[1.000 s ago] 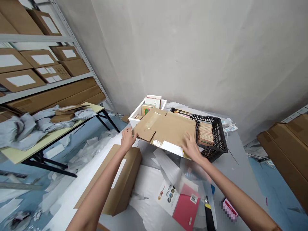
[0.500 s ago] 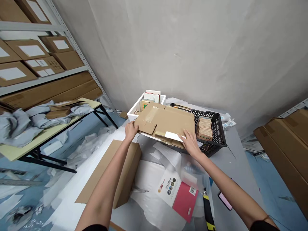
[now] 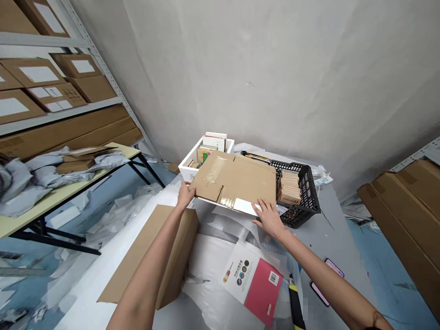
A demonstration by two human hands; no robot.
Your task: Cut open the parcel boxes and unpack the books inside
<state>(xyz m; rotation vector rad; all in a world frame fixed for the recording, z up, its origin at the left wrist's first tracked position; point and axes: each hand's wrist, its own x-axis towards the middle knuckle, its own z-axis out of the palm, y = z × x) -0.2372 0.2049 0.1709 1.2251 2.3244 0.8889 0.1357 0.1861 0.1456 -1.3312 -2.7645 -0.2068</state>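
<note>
A flattened cardboard box with clear tape and a white label lies across a white bin and a black plastic crate. My left hand is closed around its near left corner. On its near right edge, my right hand rests with fingers spread, beside the label. Below my hands, a red and white book lies on white wrapping sheets. Left of these, partly behind my left forearm, stands a brown carton. A black and yellow box cutter lies right of the book.
Books stand in the white bin, and a stack of small cards or booklets fills part of the crate. A phone lies near my right forearm. Grey parcels cover a side table; cartons line the left shelves.
The flattened box's near flap now lies flatter along the edge. My right hand has shifted slightly left and down on it. The whole view has turned a little.
</note>
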